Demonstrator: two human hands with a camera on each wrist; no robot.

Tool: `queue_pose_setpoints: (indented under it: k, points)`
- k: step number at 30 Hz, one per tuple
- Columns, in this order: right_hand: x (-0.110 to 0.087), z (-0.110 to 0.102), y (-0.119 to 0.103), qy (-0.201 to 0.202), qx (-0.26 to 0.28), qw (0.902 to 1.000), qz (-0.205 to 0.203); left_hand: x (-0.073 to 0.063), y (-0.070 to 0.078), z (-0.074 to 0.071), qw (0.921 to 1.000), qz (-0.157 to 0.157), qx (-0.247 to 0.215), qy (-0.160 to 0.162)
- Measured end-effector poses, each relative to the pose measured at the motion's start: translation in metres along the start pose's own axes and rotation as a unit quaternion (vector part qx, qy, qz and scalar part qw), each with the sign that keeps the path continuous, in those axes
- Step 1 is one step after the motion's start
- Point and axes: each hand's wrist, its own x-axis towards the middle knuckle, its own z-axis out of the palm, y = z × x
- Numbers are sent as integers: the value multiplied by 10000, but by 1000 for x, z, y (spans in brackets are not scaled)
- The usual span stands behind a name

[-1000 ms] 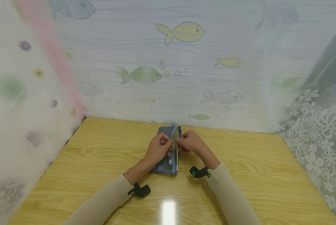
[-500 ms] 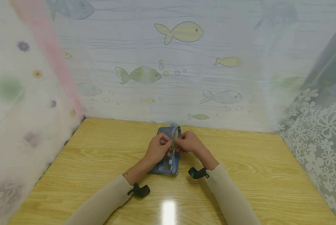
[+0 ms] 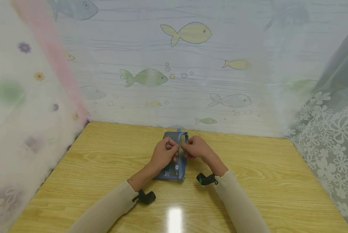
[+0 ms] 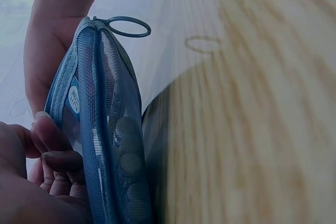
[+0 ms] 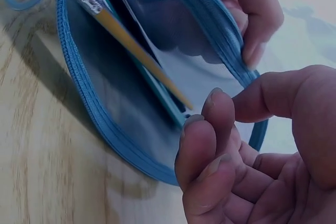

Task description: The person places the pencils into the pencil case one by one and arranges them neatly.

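A blue mesh zip pencil case (image 3: pixel 171 173) stands on the wooden table with its zipped mouth gaping. My left hand (image 3: pixel 163 153) pinches one zipped edge of the mouth between thumb and fingers. At the opposite side my right hand (image 3: pixel 198 147) hovers at the opening, its fingers loosely bent and nothing showing between them. In the right wrist view, a yellow pencil (image 5: pixel 137 51) with a white eraser lies inside, its far end close to my right fingertips (image 5: pixel 197 145). Beside it is a thin teal stick (image 5: pixel 167 100), partly hidden by the pencil.
A cord loop (image 4: pixel 131 27) sticks out from one end of the case. The wood-grain table (image 3: pixel 110 152) is backed by a fish-print curtain (image 3: pixel 188 81). Lace and flower cloths hang at the sides. Each wrist carries a black camera (image 3: pixel 146 196).
A thin pale-gold strip, apparently the pencil, showed by my right hand at the mouth; it no longer shows in the head view. The opening gapes wider. My left hand stays put.
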Motion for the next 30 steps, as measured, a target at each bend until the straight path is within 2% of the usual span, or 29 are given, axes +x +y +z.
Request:
queue_pose_setpoints:
  k: [5, 14, 23, 30]
  points:
    - [-3, -4, 0, -10, 53, 9999, -118, -1, 1, 0, 10000, -21, 13, -6]
    - [-7, -10, 4, -35, -21, 9982, -600, -1, 1, 1, 9999, -156, 17, -61]
    - [-12, -12, 4, 36, 127, 9976, -677, -1, 3, 1, 9997, -216, 22, -93]
    - [-16, -14, 15, 157, -36, 9975, -693, -2, 4, 2, 9999, -143, -24, -45]
